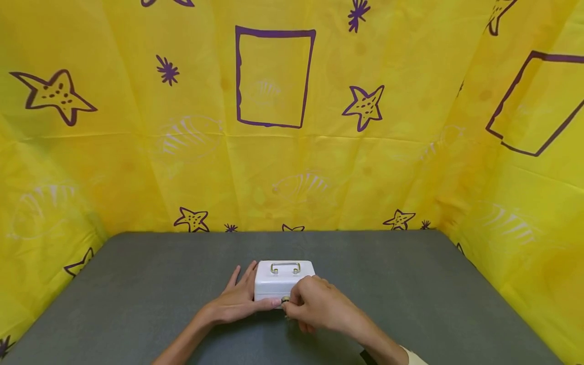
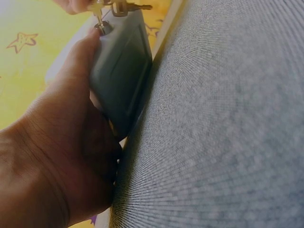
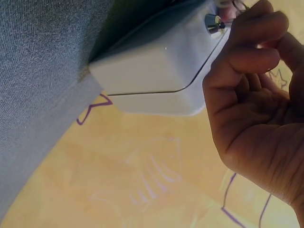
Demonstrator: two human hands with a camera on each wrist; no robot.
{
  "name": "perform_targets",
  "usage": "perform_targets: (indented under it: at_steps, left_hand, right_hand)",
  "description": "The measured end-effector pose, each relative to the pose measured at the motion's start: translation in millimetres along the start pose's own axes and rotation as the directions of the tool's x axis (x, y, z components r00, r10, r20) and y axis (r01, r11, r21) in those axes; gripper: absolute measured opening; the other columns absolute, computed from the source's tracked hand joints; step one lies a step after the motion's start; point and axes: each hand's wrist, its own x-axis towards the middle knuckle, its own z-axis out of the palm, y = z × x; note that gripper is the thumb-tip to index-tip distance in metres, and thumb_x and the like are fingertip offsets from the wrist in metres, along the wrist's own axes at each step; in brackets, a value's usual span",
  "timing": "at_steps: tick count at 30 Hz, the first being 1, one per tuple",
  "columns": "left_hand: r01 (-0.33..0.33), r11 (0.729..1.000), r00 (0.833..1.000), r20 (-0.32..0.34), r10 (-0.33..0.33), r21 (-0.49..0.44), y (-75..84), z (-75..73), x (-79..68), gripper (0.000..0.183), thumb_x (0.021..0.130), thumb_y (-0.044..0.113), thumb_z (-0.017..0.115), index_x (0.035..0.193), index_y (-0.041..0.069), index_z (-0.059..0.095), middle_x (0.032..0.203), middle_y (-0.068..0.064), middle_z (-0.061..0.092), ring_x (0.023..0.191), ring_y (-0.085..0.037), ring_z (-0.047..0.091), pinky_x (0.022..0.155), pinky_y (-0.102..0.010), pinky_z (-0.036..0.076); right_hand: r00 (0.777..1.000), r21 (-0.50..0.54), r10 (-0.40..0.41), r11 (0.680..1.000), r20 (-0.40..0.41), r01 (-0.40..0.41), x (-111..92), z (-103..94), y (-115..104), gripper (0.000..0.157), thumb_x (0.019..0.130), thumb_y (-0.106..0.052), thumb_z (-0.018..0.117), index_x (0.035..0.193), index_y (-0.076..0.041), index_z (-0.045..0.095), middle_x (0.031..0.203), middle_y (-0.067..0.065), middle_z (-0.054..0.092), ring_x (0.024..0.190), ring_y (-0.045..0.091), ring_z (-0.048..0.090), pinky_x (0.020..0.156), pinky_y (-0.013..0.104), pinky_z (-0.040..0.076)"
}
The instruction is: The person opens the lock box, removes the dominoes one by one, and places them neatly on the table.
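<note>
A small white metal cash box (image 1: 266, 285) with a folding handle (image 1: 285, 264) on its lid stands on the table, lid closed. My left hand (image 1: 233, 305) rests against its left side, fingers extended and spread, the straight thumb lying across the front beside the lock. At the front, my right hand (image 1: 321, 306) pinches a key (image 2: 98, 11) between thumb and curled forefinger. The key sits in the round lock (image 3: 213, 25), as the right wrist view shows. Another key (image 2: 140, 7) hangs beside it in the left wrist view. The right fingers partly hide the lock in the head view.
A dark grey cloth-covered table (image 1: 150, 284) lies under the box. Yellow curtains (image 1: 274, 172) with purple stars and frames and pale fish surround its back and sides. A dark band (image 1: 367, 357) shows at the right wrist.
</note>
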Motion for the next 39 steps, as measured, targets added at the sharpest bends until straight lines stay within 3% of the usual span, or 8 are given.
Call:
perform_targets:
  at_steps: [10,17,22,27,33,39]
  left_hand:
    - [-0.011,1.000,1.000,0.007,0.011,0.015,-2.2,-0.5,-0.8,0.109,0.095,0.061,0.066,0.166,-0.002,0.012,0.175,-0.025,0.010,0.165,-0.039,0.001,0.129,-0.065,-0.008]
    - [-0.013,1.000,1.000,0.007,0.013,0.010,-5.0,-0.2,0.2,0.112,0.094,0.061,0.066,0.165,-0.004,0.010,0.175,-0.026,0.009,0.165,-0.041,0.001,0.129,-0.063,-0.010]
    - [-0.016,1.000,1.000,0.004,0.016,0.012,-4.4,0.2,-0.3,0.112,0.094,0.061,0.066,0.165,-0.005,0.010,0.174,-0.027,0.009,0.165,-0.041,0.002,0.129,-0.063,-0.009]
    - [-0.024,1.000,1.000,0.010,0.024,0.017,-3.3,1.5,0.9,0.112,0.095,0.062,0.065,0.165,-0.005,0.010,0.174,-0.028,0.009,0.165,-0.040,0.003,0.129,-0.065,-0.008]
    - [0.004,1.000,1.000,0.011,-0.004,-0.017,-4.7,2.1,6.6,0.110,0.093,0.064,0.066,0.166,0.000,0.015,0.176,-0.023,0.010,0.166,-0.038,0.000,0.129,-0.060,-0.012]
    - [-0.005,1.000,1.000,0.026,0.006,-0.026,-4.7,-2.0,2.9,0.110,0.093,0.062,0.067,0.165,-0.002,0.016,0.175,-0.026,0.009,0.165,-0.042,0.000,0.128,-0.064,-0.011]
  right_hand:
    - [0.990,-0.191,-0.057,0.981,-0.125,0.032,-1,9.6,-7,0.046,0.099,-0.029,0.071,0.056,-0.020,0.056,0.045,-0.016,0.048,0.044,-0.003,0.044,0.047,0.018,0.037]
    - [0.953,-0.444,-0.197,0.892,-0.229,0.078,0,17.7,-2,0.036,0.098,-0.030,0.070,0.066,-0.020,0.059,0.056,-0.011,0.048,0.051,0.005,0.040,0.048,0.025,0.035]
    - [0.954,-0.463,-0.198,0.883,-0.224,0.075,-1,18.0,-1,0.034,0.098,-0.034,0.072,0.068,-0.021,0.061,0.058,-0.012,0.049,0.053,0.005,0.042,0.049,0.025,0.036]
    - [0.963,-0.418,-0.180,0.905,-0.198,0.083,-3,9.9,0,0.036,0.098,-0.037,0.072,0.068,-0.021,0.061,0.057,-0.013,0.047,0.051,0.001,0.039,0.049,0.021,0.034]
    - [0.983,-0.383,-0.118,0.922,-0.140,0.056,-7,0.5,-3,0.036,0.090,-0.034,0.081,0.064,-0.022,0.061,0.056,-0.016,0.047,0.048,-0.001,0.040,0.047,0.019,0.034]
    - [0.982,-0.399,-0.093,0.917,-0.163,0.021,-6,5.1,-6,0.037,0.085,-0.035,0.086,0.061,-0.023,0.060,0.055,-0.015,0.046,0.050,0.001,0.040,0.047,0.021,0.034]
